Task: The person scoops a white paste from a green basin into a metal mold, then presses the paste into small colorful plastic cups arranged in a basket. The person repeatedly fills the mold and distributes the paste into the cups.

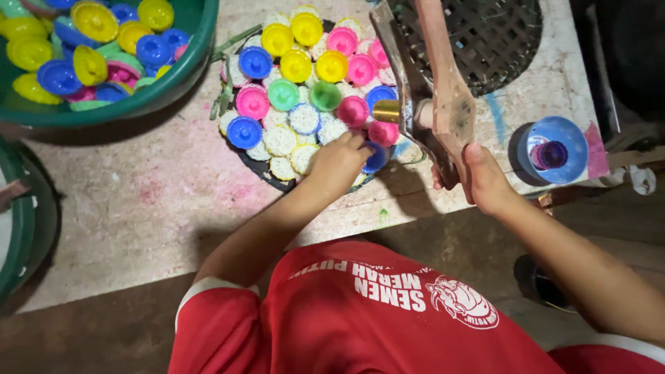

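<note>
left hand pinched a blue cap, mostly hidden | right hand clenched round the wooden lever | ridged white discs beside fingertips

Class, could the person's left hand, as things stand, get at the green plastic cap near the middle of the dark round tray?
Probably yes. The left hand rests on the near edge of the dark round tray, and only low caps lie between it and the green plastic cap. The right hand holds the wooden lever off to the side.

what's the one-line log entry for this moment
left hand: on blue cap at tray | right hand: gripping wooden lever | basin: caps
</note>
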